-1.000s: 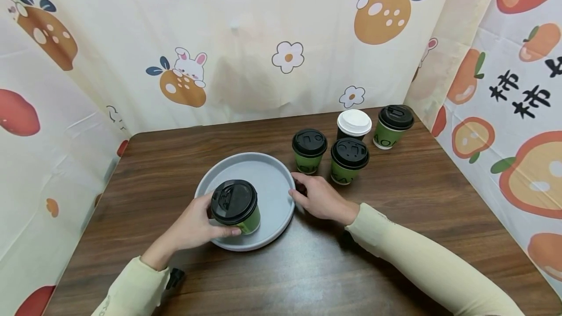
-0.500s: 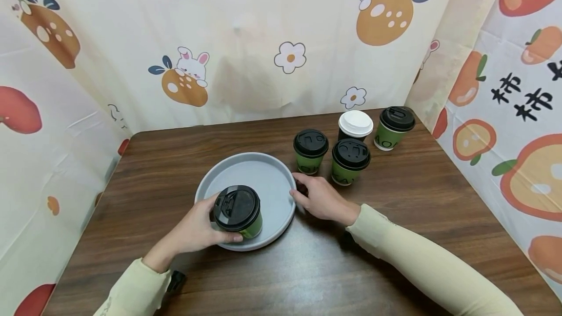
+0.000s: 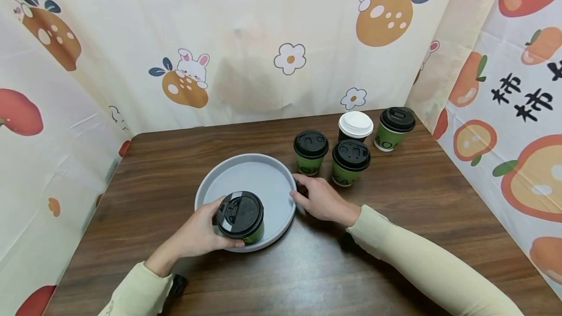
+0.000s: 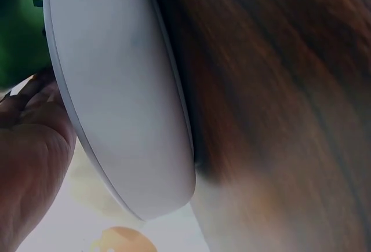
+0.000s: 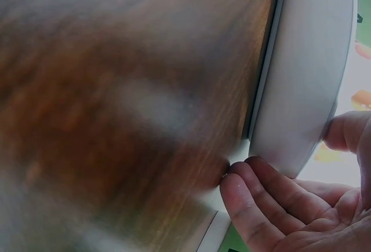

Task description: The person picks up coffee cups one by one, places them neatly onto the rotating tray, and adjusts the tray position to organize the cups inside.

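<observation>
My left hand [image 3: 199, 230] grips a green paper coffee cup [image 3: 240, 213] with a black lid, thumb on the near side. The cup is over the near part of a round grey tray [image 3: 270, 179]. In the left wrist view the green cup [image 4: 20, 32] shows past the tray's pale outer wall [image 4: 116, 90]. My right hand [image 3: 322, 199] holds the tray's right edge. In the right wrist view its thumb is at the upper rim and its fingertips [image 5: 237, 191] lie along the lower outer wall.
Right of the tray stand two green cups with black lids [image 3: 311, 145] [image 3: 351, 155]. Behind them are a white-lidded dark cup [image 3: 355, 123] and another green cup [image 3: 392, 130]. A patterned curtain [image 3: 246, 87] borders the back of the wooden table [image 3: 167, 160].
My left hand has moved the cup slightly right and toward the near edge of the tray, and lower. My right hand stays at the tray's edge.
</observation>
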{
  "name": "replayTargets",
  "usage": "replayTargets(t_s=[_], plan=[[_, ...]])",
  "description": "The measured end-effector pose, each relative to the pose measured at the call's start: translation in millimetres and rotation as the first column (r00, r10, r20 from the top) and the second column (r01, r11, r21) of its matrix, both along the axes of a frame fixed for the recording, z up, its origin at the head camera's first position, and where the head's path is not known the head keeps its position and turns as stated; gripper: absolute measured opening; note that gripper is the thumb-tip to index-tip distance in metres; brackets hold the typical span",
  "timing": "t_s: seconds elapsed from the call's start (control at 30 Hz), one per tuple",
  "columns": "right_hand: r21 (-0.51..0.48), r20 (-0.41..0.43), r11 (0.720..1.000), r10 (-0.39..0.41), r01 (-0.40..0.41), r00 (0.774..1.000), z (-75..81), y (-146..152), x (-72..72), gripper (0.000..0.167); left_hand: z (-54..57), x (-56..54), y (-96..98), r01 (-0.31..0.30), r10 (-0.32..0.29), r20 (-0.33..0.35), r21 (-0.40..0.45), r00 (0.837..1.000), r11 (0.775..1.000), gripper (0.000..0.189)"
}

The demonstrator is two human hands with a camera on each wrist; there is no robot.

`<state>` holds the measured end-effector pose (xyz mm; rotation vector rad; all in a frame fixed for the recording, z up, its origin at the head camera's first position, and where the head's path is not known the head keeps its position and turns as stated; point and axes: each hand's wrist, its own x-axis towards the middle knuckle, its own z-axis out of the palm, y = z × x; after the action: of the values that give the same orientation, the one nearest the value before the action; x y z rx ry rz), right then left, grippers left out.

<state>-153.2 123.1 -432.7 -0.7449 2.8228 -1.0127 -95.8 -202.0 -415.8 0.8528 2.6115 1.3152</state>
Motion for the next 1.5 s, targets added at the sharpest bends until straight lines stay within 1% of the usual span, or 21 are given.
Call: replayTargets(t_s=[0.13,0.33,0.57,1.03,1.13,1.37,1.5], plan=[[0.002,0.003,1.000,0.001,-0.001,1.000,-1.0,0,-0.1,0.051,-0.6,1.1,1.1,-0.014,0.014,0.000,-0.025,1.000,1.000,0.084],[-0.002,-0.009,1.000,-0.002,0.002,1.000,-0.6,-1,-0.1,0.049,-1.6,1.3,2.4,-0.014,0.013,-0.017,-0.037,1.000,0.999,0.084],[-0.001,-0.014,1.000,-0.008,0.008,1.000,-0.9,0,-0.6,0.049,-1.9,1.6,3.2,0.011,-0.011,-0.024,-0.024,1.000,1.000,0.086],[-0.013,-0.003,1.000,-0.004,0.004,1.000,-0.6,0,-1.2,0.049,-4.3,2.8,2.6,0.024,-0.025,-0.015,-0.007,1.000,1.000,0.085],[-0.016,0.003,1.000,-0.004,0.004,1.000,-0.1,-1,-1.4,0.049,-4.5,3.2,1.8,0.025,-0.025,-0.009,-0.009,1.000,1.000,0.086],[-0.015,0.010,1.000,-0.004,0.004,1.000,1.3,-1,-1.0,0.048,-1.4,3.1,-4.2,0.026,-0.026,0.052,-0.004,0.998,1.000,0.089],[-0.014,0.010,1.000,-0.006,0.007,1.000,2.2,-2,-0.8,0.048,-0.1,1.4,-9.9,0.030,-0.029,0.036,-0.022,0.999,0.999,0.090]])
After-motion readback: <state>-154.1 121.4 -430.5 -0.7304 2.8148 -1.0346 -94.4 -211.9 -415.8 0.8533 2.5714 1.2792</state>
